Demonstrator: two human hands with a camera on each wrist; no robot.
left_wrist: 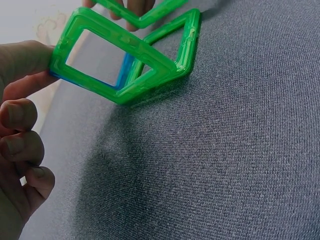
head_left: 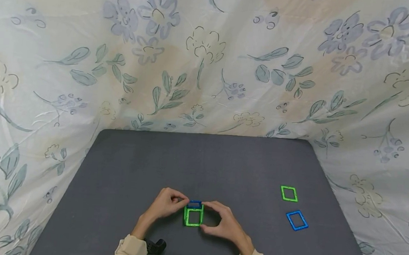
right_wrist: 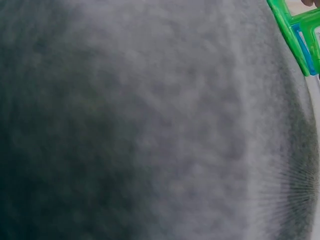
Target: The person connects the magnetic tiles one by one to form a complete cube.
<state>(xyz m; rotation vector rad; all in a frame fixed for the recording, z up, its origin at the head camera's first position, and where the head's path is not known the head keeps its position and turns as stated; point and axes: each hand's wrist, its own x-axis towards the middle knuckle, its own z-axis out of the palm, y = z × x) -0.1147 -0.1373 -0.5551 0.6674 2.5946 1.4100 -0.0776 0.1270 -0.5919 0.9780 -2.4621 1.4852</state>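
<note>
Head view: two hands at a small box of green and blue frame tiles on the grey mat.
The tile box (head_left: 193, 214) stands at the mat's (head_left: 132, 170) near middle; the left hand (head_left: 165, 205) pinches its blue top tile (head_left: 194, 204), and the right hand (head_left: 221, 222) curls around the box's right side. Well right of the box lie a loose green tile (head_left: 289, 193) and a loose blue tile (head_left: 296, 220).
</note>
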